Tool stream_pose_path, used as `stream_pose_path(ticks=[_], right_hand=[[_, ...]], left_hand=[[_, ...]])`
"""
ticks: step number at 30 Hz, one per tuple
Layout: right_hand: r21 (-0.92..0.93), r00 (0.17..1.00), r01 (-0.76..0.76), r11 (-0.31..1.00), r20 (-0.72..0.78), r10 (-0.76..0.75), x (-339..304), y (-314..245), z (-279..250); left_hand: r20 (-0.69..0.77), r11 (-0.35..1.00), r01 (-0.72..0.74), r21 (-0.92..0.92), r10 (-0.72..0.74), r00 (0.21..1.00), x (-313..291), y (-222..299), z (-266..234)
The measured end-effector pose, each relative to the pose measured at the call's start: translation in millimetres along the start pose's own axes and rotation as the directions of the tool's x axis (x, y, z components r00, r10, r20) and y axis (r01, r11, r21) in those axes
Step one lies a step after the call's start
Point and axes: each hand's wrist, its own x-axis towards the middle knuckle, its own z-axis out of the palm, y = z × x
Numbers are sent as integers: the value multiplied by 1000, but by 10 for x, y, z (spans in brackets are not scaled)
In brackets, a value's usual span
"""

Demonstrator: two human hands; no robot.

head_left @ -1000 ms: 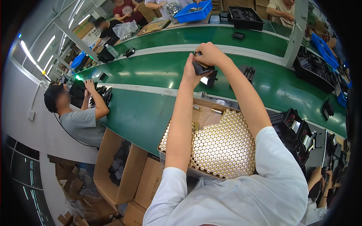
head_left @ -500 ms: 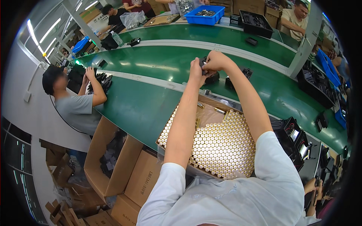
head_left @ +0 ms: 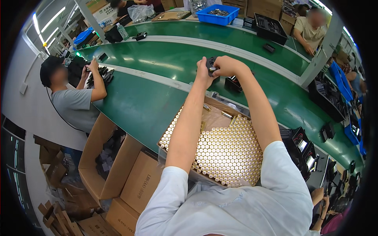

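My left hand [head_left: 202, 74] is closed around a small black plastic housing [head_left: 211, 61], held out over the green conveyor. Fingers of my right hand [head_left: 230, 66] are bent against the housing, pinching a small silvery battery [head_left: 212, 69] at its face; their tips are partly hidden. Below my forearms sits an open carton [head_left: 162, 138] packed with upright batteries [head_left: 228, 151], their pale ends facing up. A few loose batteries [head_left: 226, 115] lie on the bare cardboard at its far side. Just beyond my right wrist, another black housing [head_left: 234, 83] rests on the conveyor.
A person in a grey shirt [head_left: 75, 103] works at the left beside black parts [head_left: 103, 76]. Open cartons [head_left: 112, 169] stand at lower left. Black housings [head_left: 301, 145] cluster to my right. Across the conveyor [head_left: 157, 59] are a blue bin [head_left: 217, 15] and a black tray [head_left: 270, 29].
My hands remain together at the housing, whose dark face and silvery battery now show more. The right hand's fingers have spread over it. The person at left has lowered their hands slightly.
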Motion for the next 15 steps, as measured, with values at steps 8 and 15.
stream_pose_path(ticks=[8, 15], right_hand=[[-99, 936, 176, 979, -291, -197, 99, 94, 57], [393, 918, -118, 912, -307, 251, 114, 6, 80]], left_hand=[[-12, 996, 19, -91, -20, 1000, 8, -53, 80], [88, 999, -34, -11, 35, 996, -5, -22, 54]])
